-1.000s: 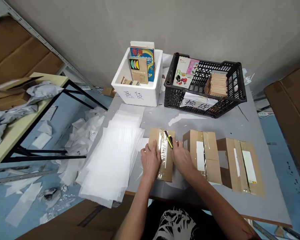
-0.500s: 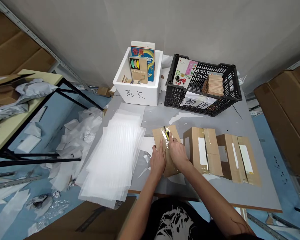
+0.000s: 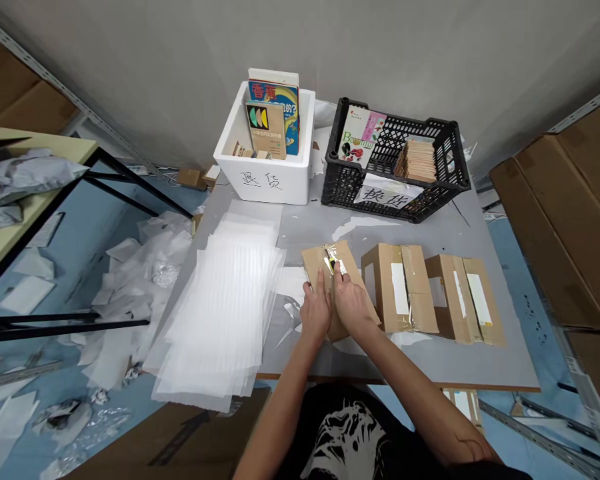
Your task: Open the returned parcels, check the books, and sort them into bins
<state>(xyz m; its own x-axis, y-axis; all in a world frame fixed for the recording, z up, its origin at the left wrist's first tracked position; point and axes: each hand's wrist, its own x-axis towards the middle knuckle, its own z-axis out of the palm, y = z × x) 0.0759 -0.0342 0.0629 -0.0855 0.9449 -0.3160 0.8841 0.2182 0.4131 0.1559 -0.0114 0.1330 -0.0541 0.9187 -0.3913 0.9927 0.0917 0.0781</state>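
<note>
A small brown cardboard box (image 3: pixel 353 290) sealed with clear tape lies slightly turned at the middle of the table. My left hand (image 3: pixel 317 308) rests on its left side, fingers stretched out and pressing the cardboard. My right hand (image 3: pixel 353 301) grips a yellow and black utility knife (image 3: pixel 332 263), index finger laid along it. The knife's front end is at the taped strip near the box's far edge; whether the blade is in the tape I cannot tell. To the right stand two more taped boxes with white labels, the nearer one (image 3: pixel 423 297) close beside my right hand and another (image 3: pixel 490 307) beyond it.
A stack of white foam sheets (image 3: pixel 225 313) covers the table's left side. At the back stand a white foam box (image 3: pixel 265 183) with books and a black plastic crate (image 3: pixel 337 180) with books and cards. Packing waste (image 3: pixel 130 287) litters the floor at left.
My view has shifted slightly, so the scene sits a little further left and higher. My right hand with the utility knife has moved slightly nearer to me along the tape; my left hand stays on the box.
</note>
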